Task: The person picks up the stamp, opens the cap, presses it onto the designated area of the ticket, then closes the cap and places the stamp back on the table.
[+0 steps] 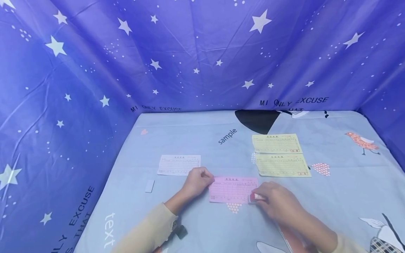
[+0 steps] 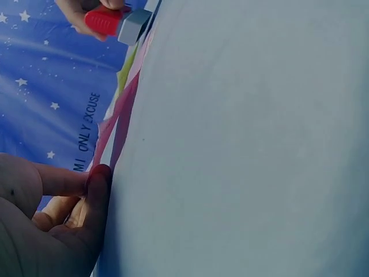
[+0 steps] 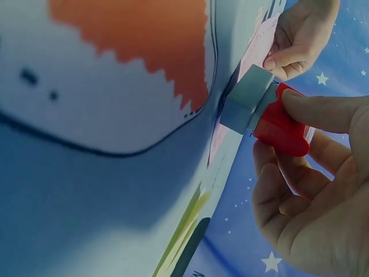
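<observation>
A pink printed slip [image 1: 232, 189] lies in front of me, its left edge lifted in the left wrist view. My left hand [image 1: 197, 181] pinches that slip by its upper left corner between thumb and forefinger. In my right hand [image 1: 278, 202] is a stamp with a red handle [image 3: 285, 124] and a grey block end [image 3: 248, 99], gripped by thumb and fingers. The block end sits at the slip's lower right corner in the head view.
Two yellow slips [image 1: 281, 165], each with a red boxed mark at lower right, lie at the back right. A white slip [image 1: 178, 165] is behind my left hand, and a small white rectangular piece [image 1: 149, 186] lies left of it. Blue star-printed curtains [image 1: 196, 52] surround the table.
</observation>
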Demonstrator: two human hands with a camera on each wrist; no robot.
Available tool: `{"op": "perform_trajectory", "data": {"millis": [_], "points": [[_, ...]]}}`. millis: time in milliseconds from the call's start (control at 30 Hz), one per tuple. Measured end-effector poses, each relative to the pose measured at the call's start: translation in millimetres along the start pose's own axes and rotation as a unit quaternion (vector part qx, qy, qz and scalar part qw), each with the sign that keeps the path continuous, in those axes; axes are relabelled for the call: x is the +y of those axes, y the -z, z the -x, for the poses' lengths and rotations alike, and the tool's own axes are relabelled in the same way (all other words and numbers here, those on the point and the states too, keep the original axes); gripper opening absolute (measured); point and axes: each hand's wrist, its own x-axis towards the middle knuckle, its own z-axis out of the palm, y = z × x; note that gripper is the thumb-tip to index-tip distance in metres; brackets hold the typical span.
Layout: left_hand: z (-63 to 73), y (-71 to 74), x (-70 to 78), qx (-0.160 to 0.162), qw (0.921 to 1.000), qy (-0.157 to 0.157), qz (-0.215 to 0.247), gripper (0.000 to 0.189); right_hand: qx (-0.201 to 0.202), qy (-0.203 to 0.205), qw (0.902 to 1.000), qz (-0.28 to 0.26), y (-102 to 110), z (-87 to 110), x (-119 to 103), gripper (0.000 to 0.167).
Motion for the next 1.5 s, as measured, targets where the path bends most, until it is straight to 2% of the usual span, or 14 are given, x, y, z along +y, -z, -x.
{"op": "perform_trajectory", "data": {"millis": [300,833,1500], "points": [[1.6,-4.1,0.6,0.014,0.9998,-0.006,-0.008,0.002,-0.012,-0.005,0.9998,0.015,-3.1,-1.7,-3.6,0.026],[2.4,-3.3,1.3,0.017,0.9997,-0.011,-0.015,0.004,-0.009,0.033,0.9988,0.036,-5.9,-3.3,-4.0,0.026],[3.0,-1.3,1.6,0.016,0.9998,-0.015,-0.004,0.005,-0.026,0.03,0.998,0.05,-7.6,-8.1,-5.6,0.022]]}}
